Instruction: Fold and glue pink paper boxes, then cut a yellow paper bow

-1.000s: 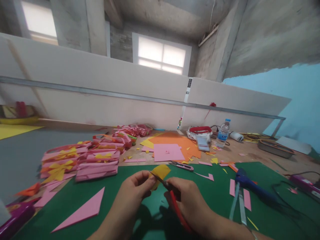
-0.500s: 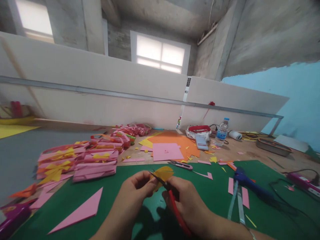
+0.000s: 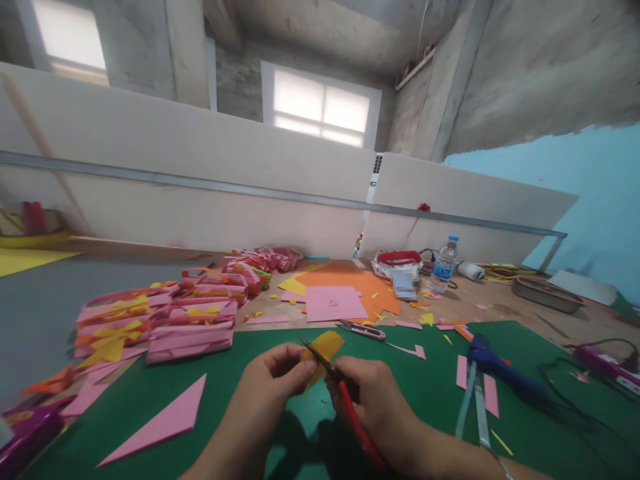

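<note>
Between the fingertips of my left hand point(image 3: 273, 380) is a small curved piece of yellow paper point(image 3: 327, 345), pinched at its near end. My right hand point(image 3: 377, 393) grips red-handled scissors point(image 3: 350, 407), their dark blades pointing up and left across the yellow piece. The blade tips lie close to my left thumb; I cannot make out a gap between the blades. Both hands are above the green mat point(image 3: 260, 440). Just beyond them rests a pair of thread snips point(image 3: 364, 330). A pink paper triangle point(image 3: 165, 423) lies to the left.
Pink folded paper bags point(image 3: 193, 333) with yellow bows are piled at the left. Pink point(image 3: 335, 303) and orange sheets point(image 3: 375, 283) lie behind the mat. At right are a blue glue gun point(image 3: 505, 373), a water bottle point(image 3: 444, 265) and a purple power strip point(image 3: 607, 367).
The scissors have shifted slightly, their blades now lying closer together on the yellow paper. The paper has turned a little in my left fingers. Both hands stay nearly in place.
</note>
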A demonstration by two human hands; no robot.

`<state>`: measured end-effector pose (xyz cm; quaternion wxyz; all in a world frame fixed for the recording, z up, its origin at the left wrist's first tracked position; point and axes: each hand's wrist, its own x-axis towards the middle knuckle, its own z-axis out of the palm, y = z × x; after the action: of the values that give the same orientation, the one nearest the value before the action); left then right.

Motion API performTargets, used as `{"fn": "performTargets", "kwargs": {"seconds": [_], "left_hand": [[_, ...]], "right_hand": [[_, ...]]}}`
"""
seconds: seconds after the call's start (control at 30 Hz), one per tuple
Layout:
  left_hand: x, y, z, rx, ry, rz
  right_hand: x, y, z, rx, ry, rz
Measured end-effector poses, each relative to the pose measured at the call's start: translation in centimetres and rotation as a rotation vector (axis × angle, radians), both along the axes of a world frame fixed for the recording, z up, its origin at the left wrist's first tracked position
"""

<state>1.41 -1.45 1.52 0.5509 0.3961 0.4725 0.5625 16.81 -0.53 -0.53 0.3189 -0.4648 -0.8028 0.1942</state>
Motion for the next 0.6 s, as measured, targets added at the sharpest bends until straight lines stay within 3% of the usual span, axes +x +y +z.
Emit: {"fn": "performTargets", "kwargs": {"seconds": [0.37,0.6], "left_hand": [[-0.07,0.1,0.12,-0.005,0.01,-0.004],[-0.24,0.05,-0.06,-0.024,-0.015,-0.01]], "right_hand": [[0.16,-0.11,-0.07,0.031,-0.058,-0.011],[0.18,-0.2,0.68,-0.033,-0.058,0.019]]}}
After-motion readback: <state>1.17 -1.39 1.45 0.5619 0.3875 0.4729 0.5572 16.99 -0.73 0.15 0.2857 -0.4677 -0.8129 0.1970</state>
